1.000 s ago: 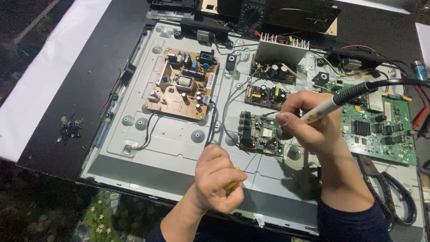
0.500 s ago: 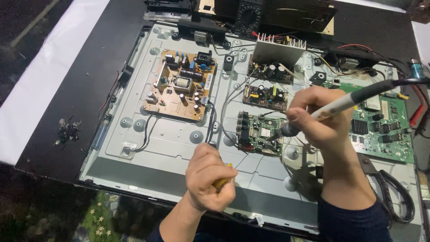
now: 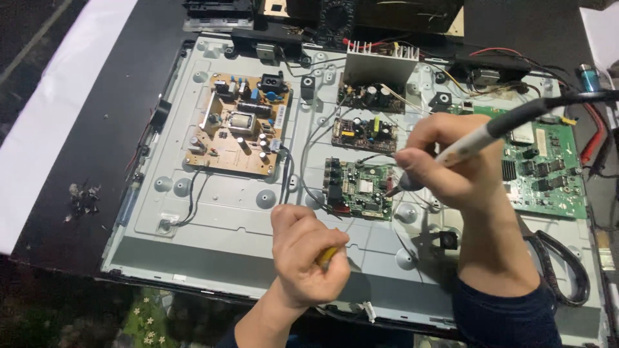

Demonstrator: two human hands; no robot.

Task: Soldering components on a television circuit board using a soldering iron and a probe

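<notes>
Holding the soldering iron in my right hand, tip at the small green board, I clench my left hand on a yellow tool, perhaps mid-joint, with the other boards untouched.

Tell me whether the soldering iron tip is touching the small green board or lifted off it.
Touching, or very nearly: the soldering iron in the right hand angles down to the small green board's right edge; actual contact is too small to confirm.
</notes>
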